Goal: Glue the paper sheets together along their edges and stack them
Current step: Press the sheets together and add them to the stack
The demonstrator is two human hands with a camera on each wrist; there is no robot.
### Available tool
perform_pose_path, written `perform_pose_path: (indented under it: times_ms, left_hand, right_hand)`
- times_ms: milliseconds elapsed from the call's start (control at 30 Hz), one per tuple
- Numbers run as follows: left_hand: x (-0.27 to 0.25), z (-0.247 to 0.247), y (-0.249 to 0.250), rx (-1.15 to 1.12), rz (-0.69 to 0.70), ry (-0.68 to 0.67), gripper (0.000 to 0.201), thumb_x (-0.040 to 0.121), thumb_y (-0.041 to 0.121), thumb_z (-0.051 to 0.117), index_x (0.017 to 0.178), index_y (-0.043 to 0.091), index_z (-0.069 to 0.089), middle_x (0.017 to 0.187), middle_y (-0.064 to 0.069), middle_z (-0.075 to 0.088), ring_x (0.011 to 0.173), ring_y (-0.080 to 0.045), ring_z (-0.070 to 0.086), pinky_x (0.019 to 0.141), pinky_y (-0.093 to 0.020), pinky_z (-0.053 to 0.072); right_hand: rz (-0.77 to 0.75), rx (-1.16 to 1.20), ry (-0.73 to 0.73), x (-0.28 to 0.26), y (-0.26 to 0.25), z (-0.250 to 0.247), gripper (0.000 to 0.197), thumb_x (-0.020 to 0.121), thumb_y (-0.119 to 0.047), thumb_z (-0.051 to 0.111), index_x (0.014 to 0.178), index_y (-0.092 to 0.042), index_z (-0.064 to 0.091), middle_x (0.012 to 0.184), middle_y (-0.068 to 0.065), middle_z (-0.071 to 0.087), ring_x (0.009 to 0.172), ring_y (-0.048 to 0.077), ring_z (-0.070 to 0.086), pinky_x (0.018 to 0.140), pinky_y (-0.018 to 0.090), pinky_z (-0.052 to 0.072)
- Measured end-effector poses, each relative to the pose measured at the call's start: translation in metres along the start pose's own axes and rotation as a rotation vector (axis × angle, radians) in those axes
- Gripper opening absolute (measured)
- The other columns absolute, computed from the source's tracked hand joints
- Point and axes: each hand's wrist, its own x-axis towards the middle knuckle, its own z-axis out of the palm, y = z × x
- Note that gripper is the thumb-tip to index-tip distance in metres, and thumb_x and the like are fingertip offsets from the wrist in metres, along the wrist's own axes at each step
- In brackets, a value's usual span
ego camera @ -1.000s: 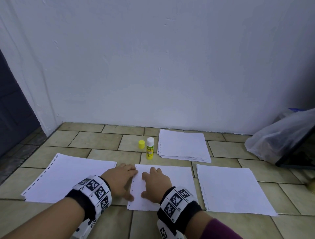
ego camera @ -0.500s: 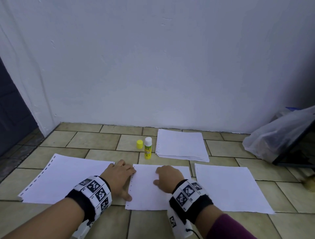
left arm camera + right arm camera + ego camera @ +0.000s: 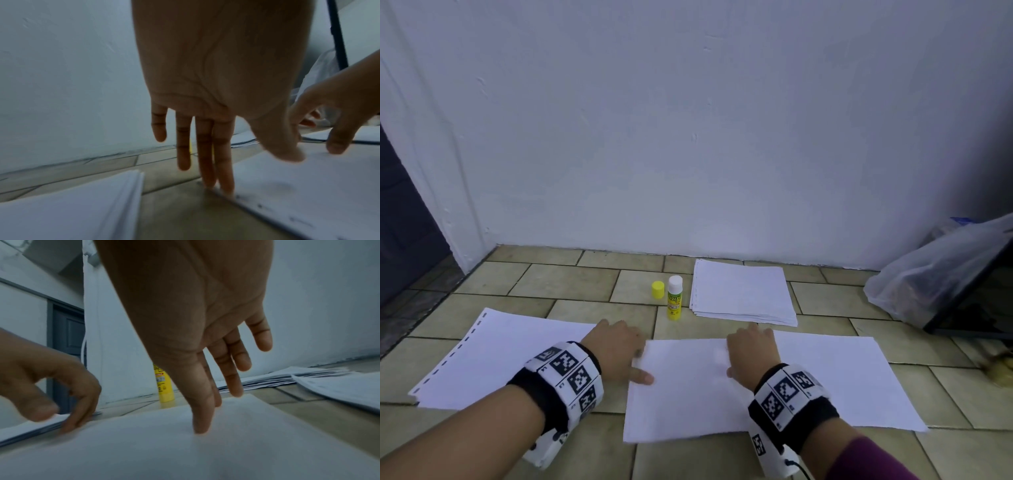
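Three white sheets lie side by side on the tiled floor: a left sheet, a middle sheet and a right sheet. My left hand rests with straight fingers on the middle sheet's left edge, thumb on the paper. My right hand presses flat on the middle sheet's right part, fingers extended onto the paper. A glue stick stands upright beyond the sheets, uncapped, with its yellow cap beside it. The glue stick also shows in the right wrist view.
A stack of white paper lies near the wall, right of the glue stick. A clear plastic bag and a dark framed panel sit at the far right. A dark door is on the left.
My right hand slid rightward across the middle sheet, from near its left edge to its right part. The left hand stayed at the left edge.
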Motion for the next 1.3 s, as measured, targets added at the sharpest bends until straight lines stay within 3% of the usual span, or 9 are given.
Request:
perform_pose_path:
  times_ms: [100, 267, 400, 600, 767, 933, 1033, 1133, 1300]
  left_hand:
    - [-0.001, -0.006, 0.019, 0.094, 0.027, 0.027, 0.047, 0.094, 0.055, 0.043, 0.108, 0.013, 0.057, 0.122, -0.006, 0.056, 0.114, -0.024, 0.049, 0.097, -0.037, 0.032]
    - [0.002, 0.013, 0.045, -0.109, 0.251, 0.178, 0.053, 0.092, 0.041, 0.051, 0.137, 0.018, 0.039, 0.139, -0.001, 0.039, 0.127, -0.020, 0.036, 0.105, -0.037, 0.029]
    - [-0.003, 0.015, 0.051, -0.096, 0.199, 0.179, 0.057, 0.090, 0.054, 0.052, 0.132, 0.016, 0.045, 0.128, -0.003, 0.044, 0.119, -0.021, 0.041, 0.101, -0.035, 0.031]
    - [-0.006, 0.014, 0.042, -0.119, 0.098, 0.185, 0.043, 0.094, 0.045, 0.052, 0.127, 0.017, 0.048, 0.130, -0.004, 0.047, 0.119, -0.021, 0.044, 0.098, -0.032, 0.032]
    - [0.006, 0.031, 0.033, -0.180, 0.010, 0.060, 0.086, 0.093, 0.052, 0.048, 0.153, 0.009, 0.005, 0.162, -0.005, -0.003, 0.149, -0.018, -0.001, 0.119, -0.043, 0.015]
    - [0.009, 0.038, 0.028, -0.174, 0.024, 0.033, 0.088, 0.094, 0.056, 0.042, 0.154, 0.011, -0.003, 0.161, -0.004, -0.009, 0.148, -0.016, -0.009, 0.119, -0.047, 0.013]
    - [0.006, 0.036, 0.026, -0.157, 0.028, 0.014, 0.087, 0.095, 0.057, 0.040, 0.153, 0.010, -0.005, 0.161, -0.004, -0.011, 0.148, -0.016, -0.010, 0.120, -0.046, 0.009]
    - [0.006, 0.036, 0.026, -0.155, 0.026, 0.003, 0.087, 0.095, 0.058, 0.039, 0.153, 0.011, -0.006, 0.161, -0.003, -0.012, 0.148, -0.016, -0.011, 0.120, -0.046, 0.007]
    - [0.008, 0.035, 0.025, -0.162, 0.033, 0.021, 0.089, 0.093, 0.059, 0.042, 0.153, 0.011, -0.002, 0.161, -0.001, -0.009, 0.148, -0.014, -0.010, 0.120, -0.046, 0.007]
  right_hand:
    - [-0.044, 0.026, -0.006, -0.004, -0.012, -0.004, 0.029, 0.092, -0.015, 0.047, 0.121, -0.011, 0.053, 0.123, 0.009, 0.051, 0.120, 0.029, 0.041, 0.098, 0.040, 0.034]
    - [-0.092, 0.260, -0.018, -0.007, -0.030, -0.006, 0.031, 0.094, -0.015, 0.048, 0.124, -0.005, 0.047, 0.128, 0.014, 0.049, 0.119, 0.029, 0.045, 0.093, 0.035, 0.042]
    - [-0.064, 0.199, -0.057, -0.012, -0.045, -0.004, 0.052, 0.091, -0.041, 0.056, 0.129, -0.008, 0.042, 0.130, 0.013, 0.045, 0.121, 0.030, 0.042, 0.097, 0.040, 0.037]
    - [-0.071, 0.155, -0.049, -0.015, -0.069, -0.005, 0.040, 0.094, -0.017, 0.046, 0.131, -0.004, 0.038, 0.133, 0.014, 0.041, 0.124, 0.030, 0.038, 0.100, 0.045, 0.030]
    - [-0.063, 0.181, -0.091, -0.010, -0.084, -0.010, 0.049, 0.094, -0.016, 0.048, 0.137, -0.003, 0.030, 0.141, 0.016, 0.033, 0.130, 0.031, 0.032, 0.103, 0.052, 0.030]
    - [-0.229, 0.304, -0.155, -0.002, -0.084, -0.008, 0.078, 0.094, -0.023, 0.054, 0.152, -0.010, 0.003, 0.161, 0.003, -0.002, 0.147, 0.016, 0.001, 0.114, 0.061, 0.002]
    - [-0.229, 0.392, -0.162, 0.000, -0.065, -0.008, 0.069, 0.094, -0.014, 0.043, 0.153, -0.014, 0.008, 0.161, -0.001, 0.003, 0.146, 0.015, 0.012, 0.116, 0.055, -0.003]
    - [-0.109, 0.537, -0.154, -0.001, -0.038, -0.003, 0.058, 0.093, -0.013, 0.036, 0.149, -0.013, 0.021, 0.154, 0.003, 0.029, 0.138, 0.020, 0.033, 0.118, 0.049, 0.002]
    - [0.025, 0.519, -0.109, -0.001, -0.013, 0.007, 0.049, 0.095, -0.040, 0.046, 0.135, -0.013, 0.037, 0.128, 0.005, 0.056, 0.124, 0.023, 0.049, 0.116, 0.044, 0.016]
